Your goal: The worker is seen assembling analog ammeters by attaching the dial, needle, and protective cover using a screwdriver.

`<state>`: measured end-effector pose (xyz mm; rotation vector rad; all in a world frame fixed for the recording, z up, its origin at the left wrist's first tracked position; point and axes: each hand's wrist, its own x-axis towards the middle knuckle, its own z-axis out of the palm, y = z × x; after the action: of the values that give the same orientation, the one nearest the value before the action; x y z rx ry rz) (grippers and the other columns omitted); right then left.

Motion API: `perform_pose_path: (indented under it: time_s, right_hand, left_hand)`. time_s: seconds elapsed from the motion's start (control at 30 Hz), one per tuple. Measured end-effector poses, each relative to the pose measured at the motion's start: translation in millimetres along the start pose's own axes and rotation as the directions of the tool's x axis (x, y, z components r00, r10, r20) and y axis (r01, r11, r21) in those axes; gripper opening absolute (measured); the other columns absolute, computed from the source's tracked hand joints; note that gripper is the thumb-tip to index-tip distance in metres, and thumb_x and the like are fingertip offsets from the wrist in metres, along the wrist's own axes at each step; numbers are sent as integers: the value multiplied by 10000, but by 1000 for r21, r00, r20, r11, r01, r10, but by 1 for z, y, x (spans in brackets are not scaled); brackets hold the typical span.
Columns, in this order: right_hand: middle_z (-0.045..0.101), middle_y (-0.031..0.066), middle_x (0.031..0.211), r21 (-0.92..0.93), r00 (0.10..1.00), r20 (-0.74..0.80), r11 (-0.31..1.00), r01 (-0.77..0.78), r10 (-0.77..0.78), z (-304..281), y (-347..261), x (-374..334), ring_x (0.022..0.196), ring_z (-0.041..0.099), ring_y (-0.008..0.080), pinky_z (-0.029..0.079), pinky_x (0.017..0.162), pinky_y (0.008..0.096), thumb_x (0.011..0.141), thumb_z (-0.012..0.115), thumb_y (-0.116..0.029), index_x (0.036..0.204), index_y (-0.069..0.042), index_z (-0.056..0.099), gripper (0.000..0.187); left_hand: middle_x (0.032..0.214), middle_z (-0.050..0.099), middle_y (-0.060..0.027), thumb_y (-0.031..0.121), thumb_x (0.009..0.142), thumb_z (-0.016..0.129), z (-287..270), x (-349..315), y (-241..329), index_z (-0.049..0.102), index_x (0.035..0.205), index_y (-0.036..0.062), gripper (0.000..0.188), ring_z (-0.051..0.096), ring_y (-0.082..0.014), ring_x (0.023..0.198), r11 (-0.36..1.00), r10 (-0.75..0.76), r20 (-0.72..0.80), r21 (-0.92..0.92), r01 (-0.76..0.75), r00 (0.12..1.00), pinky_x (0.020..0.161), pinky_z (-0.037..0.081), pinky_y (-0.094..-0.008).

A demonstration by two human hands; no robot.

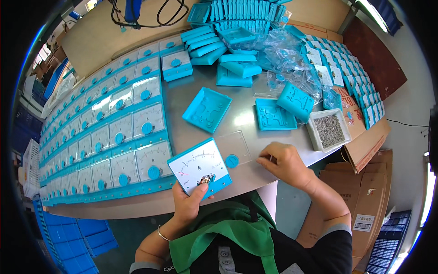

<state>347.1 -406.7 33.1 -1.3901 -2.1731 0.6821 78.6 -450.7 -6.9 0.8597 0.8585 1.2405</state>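
My left hand [187, 203] grips a square panel meter [199, 164] with a white scale face and turquoise case, tilted toward me. The thumb lies over the metal movement at the meter's lower middle, hiding part of it; no clear cover sits over the face. Just right of the meter, a clear plastic cover [238, 140] with a round turquoise cap lies flat on the table. Beside that cover is my right hand [287, 164], fingers curled and pressed together; whatever they hold, if anything, is hidden.
Rows of covered meters [121, 139] fill the table's left side. Empty turquoise cases [207, 109] lie ahead, with clear covers [292, 64] heaped behind. A white tub [315, 132] of small metal parts stands at the right edge. Uncovered meters [365, 91] line the cardboard on the far right.
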Motion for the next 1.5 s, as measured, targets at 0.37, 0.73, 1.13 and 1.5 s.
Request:
perform_pose_path:
  time_s: [0.37,0.73,1.13,1.5]
  right_hand:
    - [401,208,1368,-99,968,205,981,167,-144,15,-9,39,852,644,332,524,738,387,663,765,-240,1210,-172,593,577]
    - [416,209,1353,-111,979,117,977,182,-169,27,-6,39,827,653,320,536,701,363,633,798,-245,1175,-148,617,579]
    - [542,269,1192,133,995,-95,991,35,-23,-16,-8,17,650,622,211,509,575,297,635,824,-253,1099,-64,656,529]
    - [563,243,1168,275,990,105,960,57,-89,-5,-32,19,632,529,96,431,530,219,607,852,-215,1110,-41,651,569]
  left_hand:
    - [990,599,-121,50,830,609,-3,-3,12,512,1091,-22,288,628,-212,814,999,22,-16,-27,-22,1000,592,556,-333]
    - [1017,596,-133,43,831,604,-7,-2,14,486,1117,-16,316,634,-219,828,999,15,-2,-36,-15,1000,582,562,-335]
    - [1081,580,-140,222,893,558,0,-4,16,429,1223,19,408,627,-248,847,987,-158,19,19,158,987,562,555,-363]
    - [1206,550,-131,494,969,283,18,12,-5,376,1320,79,551,610,-281,1014,662,-451,412,-440,607,792,733,582,-427]
